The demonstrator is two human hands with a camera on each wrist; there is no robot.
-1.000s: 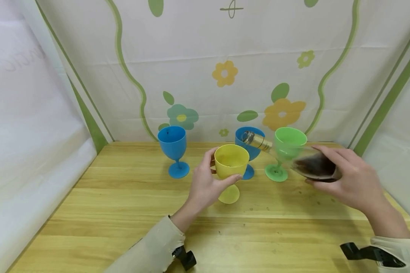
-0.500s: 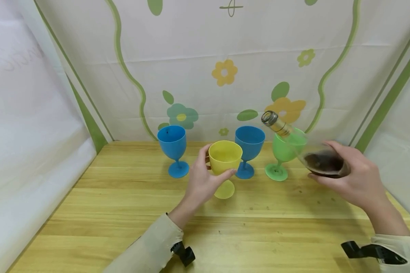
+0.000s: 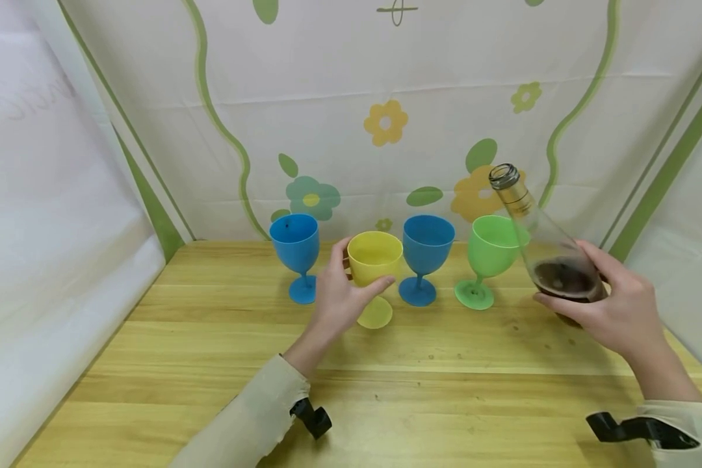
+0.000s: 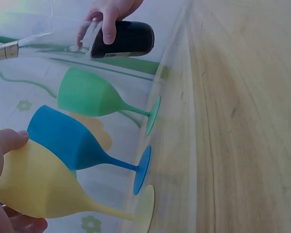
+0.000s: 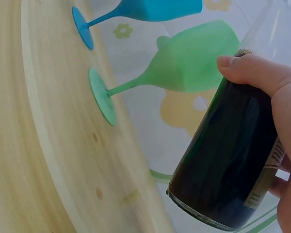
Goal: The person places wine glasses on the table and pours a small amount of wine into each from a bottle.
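Wooden worktop (image 3: pixel 210 364), fabric backdrop behind. Glass bottle (image 3: pixel 546 250), open-mouthed, dark liquid in the lower part, tilted neck-up, gripped round the base by right hand (image 3: pixel 614 312), beside green goblet (image 3: pixel 488 253). Yellow goblet (image 3: pixel 374 266) between two blue goblets (image 3: pixel 295 250) (image 3: pixel 426 250), bowl clasped by left hand (image 3: pixel 336 296) with fingers (image 3: pixel 380 286) curled round. Risks, as judged: spill from uncapped mouth if tilted further; neighbours knocked over if yellow goblet swings sideways.

Looks like a staged recording booth rather than a lived-in room: flower-printed cloth backdrop (image 3: pixel 386 123) hung behind, plain white sheets (image 3: pixel 47 214) closing both sides, one bare wooden surface (image 3: pixel 210 364) below.
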